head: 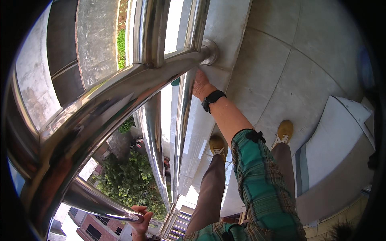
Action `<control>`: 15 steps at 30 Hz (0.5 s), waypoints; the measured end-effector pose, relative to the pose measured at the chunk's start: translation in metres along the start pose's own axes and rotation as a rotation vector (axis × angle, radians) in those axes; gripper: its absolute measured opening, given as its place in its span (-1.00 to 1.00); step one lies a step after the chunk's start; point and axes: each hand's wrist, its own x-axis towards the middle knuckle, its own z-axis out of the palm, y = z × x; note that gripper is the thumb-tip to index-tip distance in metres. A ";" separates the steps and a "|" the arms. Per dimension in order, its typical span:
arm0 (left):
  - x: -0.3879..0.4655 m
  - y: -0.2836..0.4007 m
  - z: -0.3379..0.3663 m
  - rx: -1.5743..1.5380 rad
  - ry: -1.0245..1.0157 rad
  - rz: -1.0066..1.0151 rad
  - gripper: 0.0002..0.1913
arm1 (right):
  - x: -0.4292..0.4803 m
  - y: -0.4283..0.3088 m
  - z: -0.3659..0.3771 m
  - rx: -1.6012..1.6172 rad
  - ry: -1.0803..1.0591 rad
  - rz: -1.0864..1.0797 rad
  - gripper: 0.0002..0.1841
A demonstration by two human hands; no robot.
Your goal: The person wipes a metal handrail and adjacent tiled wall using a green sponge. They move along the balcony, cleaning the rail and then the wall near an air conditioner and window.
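A polished stainless-steel railing (120, 87) curves from the left edge to a round wall flange (211, 51). My right hand (201, 82) reaches low past that end, below the flange and behind a thin upright bar (182, 120). Its fingers are hidden, so any hold is unclear. A black wristband (213, 99) circles the right wrist. Through the gap beside the bar shows a small dark green patch (175, 81), too little to identify. At the bottom, my left hand (141, 218) has its fingers wrapped around a steel tube (99, 201) of the railing.
Beyond the bars is a drop, with trees (129, 177) and a brick building (90, 230) far below. My shoes (283, 132) stand on grey floor tiles (271, 60). To the right sits a white and grey padded or boxy object (331, 147). More steel bars (178, 224) run near my legs.
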 end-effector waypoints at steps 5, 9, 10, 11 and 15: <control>0.003 0.007 0.005 -0.052 0.044 0.007 -0.76 | -0.097 -0.047 -0.054 -2.354 0.040 -0.891 -0.55; 0.006 0.012 0.007 -0.028 0.043 0.056 -0.78 | -0.112 -0.112 -0.074 -2.233 0.417 -0.689 -0.50; 0.005 0.013 0.008 -0.044 0.043 0.033 -0.79 | -0.105 -0.127 -0.074 -2.146 0.502 -0.791 -0.50; 0.005 0.013 0.007 -0.039 0.042 0.023 -0.78 | -0.098 -0.137 -0.072 -2.075 0.585 -0.780 -0.49; 0.004 0.009 0.007 -0.046 0.042 0.027 -0.75 | -0.084 -0.106 -0.053 -1.960 0.561 -0.866 -0.44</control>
